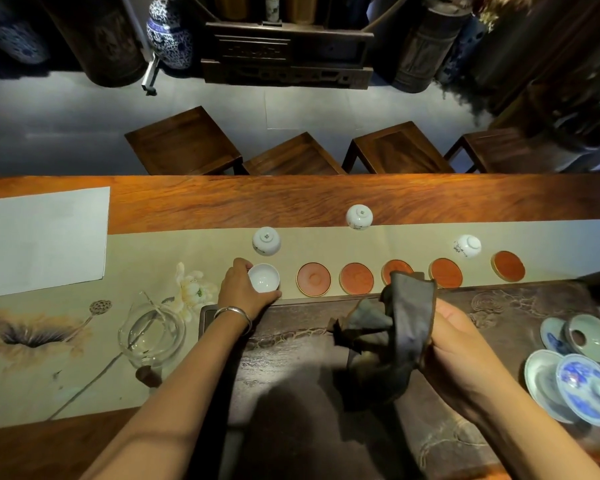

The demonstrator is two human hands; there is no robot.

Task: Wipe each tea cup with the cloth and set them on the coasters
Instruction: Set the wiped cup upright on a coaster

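My left hand [241,289] grips an upright white tea cup [264,278] at the left end of a row of round orange coasters [313,278]; whatever lies beneath the cup is hidden. My right hand [454,341] holds a dark brown cloth [392,327], which hangs crumpled above the dark tea tray [291,375] and covers part of one coaster [397,270]. Three more white cups stand upside down on the runner behind the coasters: one [266,240] just behind the held cup, one [359,217] further back, and one tilted [467,246] at the right.
A glass pitcher [151,336] stands left of the tray. Several porcelain saucers and lids [575,372] are stacked at the right. A white sheet [42,240] lies at the far left. Wooden stools [184,142] line the table's far side.
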